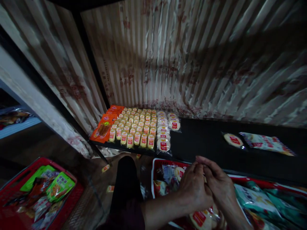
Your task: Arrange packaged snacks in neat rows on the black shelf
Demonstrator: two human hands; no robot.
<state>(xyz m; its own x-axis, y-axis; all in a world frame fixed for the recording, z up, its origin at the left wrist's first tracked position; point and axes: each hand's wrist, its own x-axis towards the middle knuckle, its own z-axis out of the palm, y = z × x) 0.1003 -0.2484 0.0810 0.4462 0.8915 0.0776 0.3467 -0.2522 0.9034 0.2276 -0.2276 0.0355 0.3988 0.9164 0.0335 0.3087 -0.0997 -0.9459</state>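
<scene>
My left hand (195,185) and my right hand (219,182) are together above a red basket (154,174), fingers curled against each other. Something pale shows in the gap between them, but the fingers hide most of it. Beneath the hands, round cakes in clear wrappers (200,218) with red labels lie in the basket. Rows of similar wrapped round cakes (163,145) stand overlapped on the black shelf (199,143), beside many small oblong wrapped cakes (137,138). A second, shorter row of round cakes (174,124) begins behind them.
Orange packets (103,129) lie at the shelf's left end. One round cake (233,140) and a white-and-red packet (267,142) lie farther right. Green bags (255,198) fill a container at lower right. Another red basket (72,191) with snacks stands lower left; dropped packs (105,168) lie on the floor.
</scene>
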